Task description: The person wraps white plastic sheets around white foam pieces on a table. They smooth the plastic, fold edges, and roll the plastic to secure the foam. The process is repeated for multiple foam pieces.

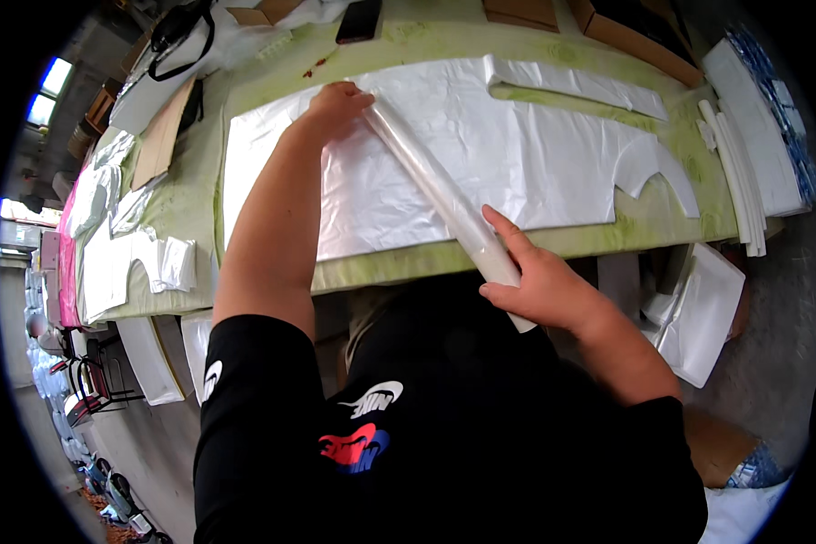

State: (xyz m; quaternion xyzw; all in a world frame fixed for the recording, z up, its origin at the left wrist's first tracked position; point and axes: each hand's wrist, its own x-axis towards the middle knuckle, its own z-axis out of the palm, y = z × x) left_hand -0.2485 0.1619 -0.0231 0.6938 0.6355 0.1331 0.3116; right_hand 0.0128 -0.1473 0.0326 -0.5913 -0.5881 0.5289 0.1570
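A long roll of shiny translucent plastic film [431,181] lies slantwise from the middle of the table toward my body. At its far end my left hand [340,107] is closed, fingers curled at the tip of the roll. My right hand [546,286] grips the near end, thumb on one side and index finger stretched along the other; its remaining fingers are hidden. The near end juts past the table edge. Beneath the roll, a wide white plastic sheet [535,163] is spread flat, with a curved cut-out at its right end and a narrow strip along its far side.
The table has a pale green cover [444,45]. A dark phone [359,20] lies at the back, and a cardboard box [639,36] at the back right. White rolls [739,181] line the right edge. Cut white pieces [168,263] and a cardboard sheet [165,136] are at left.
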